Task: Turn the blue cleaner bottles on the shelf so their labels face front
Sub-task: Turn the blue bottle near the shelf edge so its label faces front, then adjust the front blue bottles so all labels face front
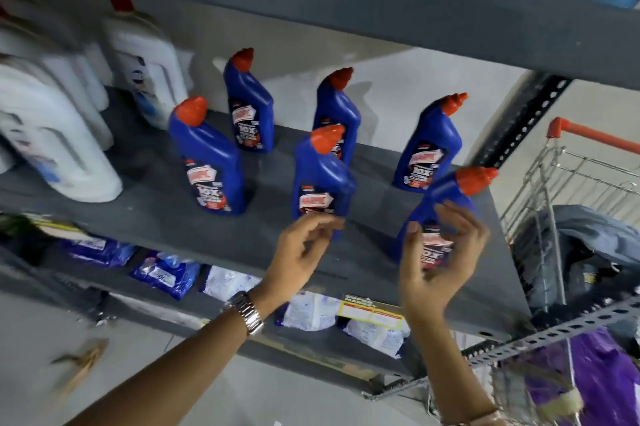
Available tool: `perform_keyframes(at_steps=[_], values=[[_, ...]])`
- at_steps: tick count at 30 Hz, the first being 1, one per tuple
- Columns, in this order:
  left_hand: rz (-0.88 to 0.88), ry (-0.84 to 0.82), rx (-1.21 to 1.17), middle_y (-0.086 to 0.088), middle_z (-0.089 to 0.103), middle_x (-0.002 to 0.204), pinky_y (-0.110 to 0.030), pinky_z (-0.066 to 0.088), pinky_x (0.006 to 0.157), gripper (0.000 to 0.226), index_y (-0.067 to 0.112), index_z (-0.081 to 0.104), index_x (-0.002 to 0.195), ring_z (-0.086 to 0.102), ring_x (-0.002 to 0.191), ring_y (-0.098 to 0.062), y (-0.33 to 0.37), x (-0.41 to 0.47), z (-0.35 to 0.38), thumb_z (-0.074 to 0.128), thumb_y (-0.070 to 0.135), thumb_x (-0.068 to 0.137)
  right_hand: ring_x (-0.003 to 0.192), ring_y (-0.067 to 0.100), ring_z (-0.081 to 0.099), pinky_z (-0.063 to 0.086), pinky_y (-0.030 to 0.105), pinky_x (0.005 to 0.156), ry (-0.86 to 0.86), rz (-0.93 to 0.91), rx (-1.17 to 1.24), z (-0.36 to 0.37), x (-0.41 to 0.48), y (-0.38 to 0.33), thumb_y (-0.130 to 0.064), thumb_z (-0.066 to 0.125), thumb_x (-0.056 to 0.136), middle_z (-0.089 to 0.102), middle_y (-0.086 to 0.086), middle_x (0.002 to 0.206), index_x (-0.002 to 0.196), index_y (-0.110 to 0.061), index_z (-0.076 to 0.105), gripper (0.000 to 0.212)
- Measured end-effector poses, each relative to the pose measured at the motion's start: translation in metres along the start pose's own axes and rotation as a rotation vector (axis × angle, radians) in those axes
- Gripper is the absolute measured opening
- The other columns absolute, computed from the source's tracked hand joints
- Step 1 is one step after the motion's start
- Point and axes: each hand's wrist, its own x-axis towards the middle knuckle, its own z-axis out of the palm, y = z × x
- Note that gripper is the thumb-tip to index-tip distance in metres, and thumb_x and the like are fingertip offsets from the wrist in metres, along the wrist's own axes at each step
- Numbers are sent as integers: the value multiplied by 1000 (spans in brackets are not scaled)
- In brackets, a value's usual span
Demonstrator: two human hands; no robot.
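Observation:
Several blue cleaner bottles with orange caps stand on the grey shelf [145, 218], and the labels I can see face front. My right hand [445, 252] curls around the lower part of the front right bottle [450, 193]; its label shows between thumb and fingers. My left hand [304, 252], with a metal watch on the wrist, has loosely spread fingers at the base of the front middle bottle [322, 180] and has no clear grip on it. The front left bottle [207, 162] and three back-row bottles [251, 107] stand apart from my hands.
Large white jugs [52, 135] fill the shelf's left end. Another shelf board [381, 0] hangs close above the caps. Blue and white packets [166, 273] lie on the shelf below. A wire shopping cart [571, 190] with an orange handle stands at the right.

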Motion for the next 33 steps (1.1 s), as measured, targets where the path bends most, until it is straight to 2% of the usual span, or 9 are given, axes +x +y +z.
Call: perform_keyframes(at_steps=[3, 6, 10, 12, 14, 18, 21, 27, 33], values=[[46, 244, 127, 1, 64, 98, -15, 48, 85, 32, 16, 61, 100, 64, 92, -4, -7, -13, -56, 52, -8, 80, 97, 23, 54, 45, 30, 81, -129, 3, 99, 49, -19, -32, -15, 58, 79, 56, 16, 99, 98, -3, 56, 23], [15, 504, 145, -7, 59, 99, -13, 47, 84, 30, 5, 56, 105, 59, 93, 2, -15, -11, -119, 52, -11, 79, 90, 23, 59, 50, 34, 76, -379, 199, 202, 100, -40, -54, -18, 58, 79, 56, -1, 101, 105, -18, 54, 26], [-72, 559, 77, -5, 54, 118, -20, 49, 87, 39, 15, 48, 114, 56, 105, -11, -27, 5, -182, 62, 3, 80, 99, 14, 57, 49, 25, 76, -778, 502, 185, 160, -58, -59, -14, 69, 79, 52, -2, 122, 127, -21, 43, 55], [-163, 476, 43, -4, 49, 129, -18, 47, 89, 52, 20, 44, 123, 52, 113, -11, -30, 12, -201, 66, 3, 80, 107, 16, 55, 50, 25, 82, -775, 548, 125, 183, -62, -55, -15, 72, 77, 49, 7, 134, 133, -13, 38, 66], [-234, 335, 40, -3, 46, 133, -22, 44, 94, 60, 23, 39, 131, 47, 119, -12, -34, 19, -209, 67, 6, 81, 115, 22, 55, 51, 38, 92, -806, 566, 58, 198, -64, -50, -21, 75, 74, 49, 10, 137, 135, -12, 37, 72], [-293, 178, 45, -3, 50, 127, -22, 45, 93, 56, 16, 38, 131, 50, 119, -20, -49, 28, -210, 65, 14, 83, 108, 20, 59, 48, 28, 87, -854, 539, 10, 214, -71, -46, -14, 63, 83, 62, 10, 121, 124, -9, 46, 44], [-280, 214, 27, -5, 53, 125, -10, 48, 83, 52, 13, 41, 128, 54, 112, -18, -53, 29, -207, 66, 18, 82, 98, 14, 58, 45, 16, 77, -798, 574, 46, 218, -74, -50, -9, 55, 89, 63, 7, 113, 122, -8, 47, 34], [-273, 222, 56, -4, 60, 119, -29, 51, 89, 44, 15, 51, 117, 59, 105, -16, -53, 29, -215, 71, 24, 79, 101, 23, 60, 49, 37, 89, -716, 602, 55, 220, -93, -52, -11, 54, 89, 61, 12, 115, 116, -14, 46, 27], [-319, 177, 40, -3, 62, 117, -26, 52, 88, 47, 14, 51, 117, 60, 107, -15, -50, 22, -222, 72, 27, 77, 103, 23, 60, 47, 34, 87, -701, 593, 27, 214, -106, -58, -15, 53, 91, 59, 15, 119, 118, -15, 45, 29]])
